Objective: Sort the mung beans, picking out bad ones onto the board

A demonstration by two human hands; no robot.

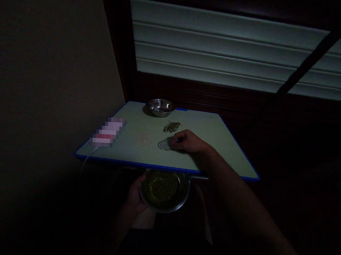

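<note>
My left hand (pixel 137 194) grips the left rim of a steel bowl (pixel 183 199), held just below the table's near edge. Small greenish grains (pixel 162 186), like mung beans, lie in this bowl. Over the tabletop, my right hand (pixel 187 141) is closed on a small, rounded, see-through greyish tool (pixel 164 144); its exact kind is too dim to make out. Its flat end rests at or close to the table surface. Just beyond that hand is a loose pile of dark greenish-brown grains (pixel 172 126). To the left, pale fine grains (pixel 145 140) are spread thinly.
The pale green table (pixel 229 158) has a blue edge. A second steel bowl (pixel 160 108) stands at its back. On the left lies a blurred-out pinkish device (pixel 108 132) with a white cable (pixel 85 160) hanging over the edge. A wall and a dark-framed slatted panel (pixel 215 49) border the table.
</note>
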